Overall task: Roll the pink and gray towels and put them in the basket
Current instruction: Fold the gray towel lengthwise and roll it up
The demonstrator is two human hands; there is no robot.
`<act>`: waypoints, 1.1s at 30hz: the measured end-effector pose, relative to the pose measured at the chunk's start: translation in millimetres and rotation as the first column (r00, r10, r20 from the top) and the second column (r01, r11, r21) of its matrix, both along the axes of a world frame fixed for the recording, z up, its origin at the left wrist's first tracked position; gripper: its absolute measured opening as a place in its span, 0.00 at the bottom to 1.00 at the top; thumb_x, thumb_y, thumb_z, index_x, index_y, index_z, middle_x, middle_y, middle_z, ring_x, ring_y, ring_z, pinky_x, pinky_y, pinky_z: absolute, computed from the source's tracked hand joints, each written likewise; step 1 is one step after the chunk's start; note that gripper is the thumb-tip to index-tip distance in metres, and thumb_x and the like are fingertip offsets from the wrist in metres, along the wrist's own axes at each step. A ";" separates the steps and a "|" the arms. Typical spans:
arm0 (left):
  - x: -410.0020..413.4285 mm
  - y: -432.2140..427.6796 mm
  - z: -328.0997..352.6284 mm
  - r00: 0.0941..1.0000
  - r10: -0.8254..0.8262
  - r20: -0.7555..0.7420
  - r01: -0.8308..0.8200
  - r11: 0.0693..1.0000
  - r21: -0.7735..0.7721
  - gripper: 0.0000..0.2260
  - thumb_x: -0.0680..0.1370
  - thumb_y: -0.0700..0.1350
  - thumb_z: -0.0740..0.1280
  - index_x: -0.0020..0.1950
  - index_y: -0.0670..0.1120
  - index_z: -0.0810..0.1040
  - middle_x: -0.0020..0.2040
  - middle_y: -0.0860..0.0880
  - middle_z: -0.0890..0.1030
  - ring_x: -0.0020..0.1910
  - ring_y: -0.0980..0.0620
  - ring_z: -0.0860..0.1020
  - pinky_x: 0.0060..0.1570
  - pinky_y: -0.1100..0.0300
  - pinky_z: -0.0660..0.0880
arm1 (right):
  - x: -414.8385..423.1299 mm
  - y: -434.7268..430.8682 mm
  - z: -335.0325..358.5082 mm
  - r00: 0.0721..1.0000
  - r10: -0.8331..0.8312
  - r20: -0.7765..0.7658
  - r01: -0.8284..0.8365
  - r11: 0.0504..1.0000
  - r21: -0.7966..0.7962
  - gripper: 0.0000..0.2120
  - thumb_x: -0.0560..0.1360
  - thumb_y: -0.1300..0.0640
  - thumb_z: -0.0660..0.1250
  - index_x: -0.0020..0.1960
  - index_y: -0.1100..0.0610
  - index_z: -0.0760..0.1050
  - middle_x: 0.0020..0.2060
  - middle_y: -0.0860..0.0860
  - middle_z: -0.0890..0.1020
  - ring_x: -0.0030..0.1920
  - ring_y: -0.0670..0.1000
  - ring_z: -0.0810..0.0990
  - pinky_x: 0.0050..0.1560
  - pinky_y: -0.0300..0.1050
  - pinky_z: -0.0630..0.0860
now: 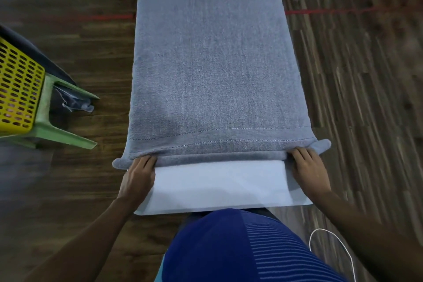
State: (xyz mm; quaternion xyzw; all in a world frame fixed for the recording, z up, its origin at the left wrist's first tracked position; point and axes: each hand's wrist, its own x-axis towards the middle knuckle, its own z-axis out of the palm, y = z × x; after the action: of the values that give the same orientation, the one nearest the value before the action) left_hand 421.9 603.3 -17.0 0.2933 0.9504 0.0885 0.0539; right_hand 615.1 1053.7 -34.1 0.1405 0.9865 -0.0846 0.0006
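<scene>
The gray towel (210,64) runs lengthwise away from both hands over a white surface (219,185), its near end turned into a thin roll; the yellow basket (18,89) sits on a green stool (57,130) well left of the grip, contents unreadable; left hand (137,178) and right hand (309,171) each curl fingers onto the roll's ends

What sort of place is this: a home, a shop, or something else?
Probably an indoor room used for folding laundry, perhaps a home; I cannot be sure. A gray towel lies along a narrow white table, the floor is wood-patterned, and a yellow basket sits on a green stool.
</scene>
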 end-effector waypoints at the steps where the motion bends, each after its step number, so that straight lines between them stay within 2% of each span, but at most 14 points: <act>1: -3.4 2.1 2.1 0.999 0.037 0.022 -0.037 0.999 0.000 0.11 0.73 0.35 0.63 0.53 0.36 0.80 0.48 0.40 0.82 0.47 0.40 0.80 0.44 0.47 0.80 | -2.9 0.9 0.6 1.000 -0.023 0.016 0.023 1.000 -0.010 0.11 0.71 0.64 0.63 0.53 0.60 0.76 0.47 0.56 0.79 0.47 0.60 0.75 0.51 0.55 0.72; 4: -10.6 9.8 7.0 0.986 0.110 0.127 -0.111 0.994 -0.001 0.08 0.70 0.34 0.68 0.48 0.38 0.81 0.44 0.41 0.82 0.44 0.40 0.80 0.40 0.47 0.78 | -14.8 7.5 6.4 0.993 -0.057 0.103 0.063 0.996 -0.062 0.10 0.71 0.59 0.64 0.51 0.58 0.78 0.44 0.54 0.81 0.46 0.61 0.78 0.47 0.56 0.72; 7: -12.8 8.7 8.2 0.971 0.122 0.206 -0.127 0.992 0.010 0.10 0.70 0.41 0.61 0.42 0.39 0.81 0.40 0.43 0.81 0.40 0.42 0.78 0.42 0.50 0.76 | -24.4 13.2 14.3 0.976 -0.078 0.204 0.095 0.992 -0.078 0.09 0.73 0.56 0.64 0.49 0.56 0.81 0.44 0.53 0.82 0.47 0.60 0.78 0.48 0.55 0.70; 10: -18.7 11.0 6.2 0.941 0.196 0.276 -0.206 0.978 0.011 0.11 0.71 0.45 0.58 0.38 0.42 0.78 0.36 0.45 0.79 0.37 0.45 0.75 0.42 0.49 0.75 | -33.4 13.9 14.7 0.961 -0.132 0.242 0.175 0.971 -0.164 0.08 0.75 0.59 0.64 0.48 0.57 0.82 0.46 0.54 0.80 0.49 0.60 0.76 0.53 0.56 0.70; 13: -20.6 16.5 1.2 0.934 0.293 0.203 -0.299 0.954 0.003 0.09 0.73 0.42 0.60 0.44 0.40 0.78 0.42 0.42 0.78 0.42 0.41 0.75 0.45 0.46 0.70 | -37.7 11.9 11.7 0.954 -0.224 0.197 0.260 0.949 -0.177 0.07 0.73 0.62 0.67 0.49 0.59 0.81 0.47 0.57 0.77 0.50 0.62 0.75 0.54 0.59 0.71; 15: -18.6 20.2 -2.1 0.918 0.372 0.137 -0.377 0.926 0.014 0.07 0.73 0.36 0.63 0.50 0.38 0.76 0.47 0.39 0.75 0.46 0.37 0.72 0.47 0.42 0.70 | -35.6 9.5 10.4 0.954 -0.272 0.125 0.284 0.954 -0.092 0.09 0.71 0.64 0.69 0.51 0.59 0.80 0.46 0.58 0.76 0.49 0.63 0.74 0.52 0.58 0.66; 17: -17.3 22.7 -2.4 0.905 0.422 0.054 -0.422 0.907 -0.018 0.08 0.72 0.35 0.65 0.51 0.39 0.75 0.48 0.38 0.73 0.49 0.37 0.70 0.51 0.39 0.68 | -32.3 7.0 11.7 0.963 -0.264 0.053 0.265 0.964 -0.026 0.08 0.70 0.65 0.69 0.49 0.59 0.79 0.45 0.58 0.76 0.47 0.63 0.73 0.49 0.57 0.63; 19: -15.2 21.7 -3.8 0.929 0.370 -0.002 -0.370 0.929 0.012 0.07 0.71 0.33 0.64 0.48 0.39 0.75 0.47 0.39 0.74 0.48 0.38 0.71 0.49 0.40 0.68 | -29.9 6.0 10.9 0.976 -0.220 0.004 0.220 0.973 -0.065 0.06 0.72 0.68 0.68 0.47 0.61 0.78 0.44 0.58 0.76 0.45 0.63 0.73 0.46 0.58 0.69; 21: -11.3 16.8 -8.1 0.970 0.242 -0.002 -0.241 0.967 0.088 0.09 0.71 0.34 0.60 0.47 0.38 0.77 0.44 0.41 0.76 0.44 0.38 0.74 0.45 0.44 0.70 | -26.4 3.7 9.6 0.986 -0.165 -0.016 0.163 0.982 -0.100 0.07 0.72 0.70 0.65 0.48 0.62 0.77 0.44 0.57 0.76 0.45 0.61 0.72 0.45 0.59 0.73; 24: -4.2 6.4 -15.6 0.994 0.107 0.011 -0.107 0.994 0.003 0.18 0.71 0.37 0.56 0.56 0.36 0.77 0.52 0.40 0.78 0.50 0.40 0.75 0.51 0.47 0.73 | -22.5 2.6 8.0 0.999 -0.035 -0.014 0.035 0.999 -0.012 0.11 0.70 0.66 0.64 0.53 0.64 0.75 0.47 0.58 0.78 0.47 0.60 0.74 0.53 0.54 0.71; 27: -5.0 3.8 -16.7 0.995 0.101 0.006 -0.101 0.993 -0.065 0.17 0.74 0.39 0.58 0.60 0.37 0.76 0.56 0.40 0.77 0.53 0.41 0.75 0.55 0.46 0.74 | -28.8 4.9 11.6 0.998 -0.050 0.025 0.050 0.999 -0.019 0.12 0.73 0.62 0.61 0.55 0.63 0.76 0.48 0.58 0.80 0.49 0.61 0.76 0.55 0.53 0.71; 30: -13.0 10.0 -10.4 0.992 0.116 -0.041 -0.116 0.993 -0.013 0.12 0.76 0.40 0.60 0.56 0.38 0.79 0.50 0.41 0.80 0.50 0.40 0.76 0.50 0.46 0.73 | -39.3 8.5 19.6 0.996 -0.072 0.050 0.075 0.994 -0.076 0.18 0.72 0.55 0.53 0.50 0.62 0.78 0.44 0.57 0.81 0.45 0.62 0.78 0.49 0.56 0.74; 33: -18.3 10.5 -5.8 0.994 0.112 -0.008 -0.112 0.993 -0.018 0.10 0.76 0.42 0.60 0.50 0.41 0.80 0.45 0.44 0.81 0.46 0.40 0.77 0.49 0.45 0.70 | -42.2 16.5 26.1 0.990 -0.043 0.133 0.058 0.992 -0.114 0.21 0.71 0.51 0.53 0.48 0.61 0.80 0.43 0.57 0.82 0.44 0.61 0.78 0.49 0.55 0.75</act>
State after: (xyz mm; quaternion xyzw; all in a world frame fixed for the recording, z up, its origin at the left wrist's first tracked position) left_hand 403.6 613.9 -22.7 0.2392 0.9664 0.0815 0.0481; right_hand 572.9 1070.2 -8.0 0.1705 0.9737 -0.1332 0.0714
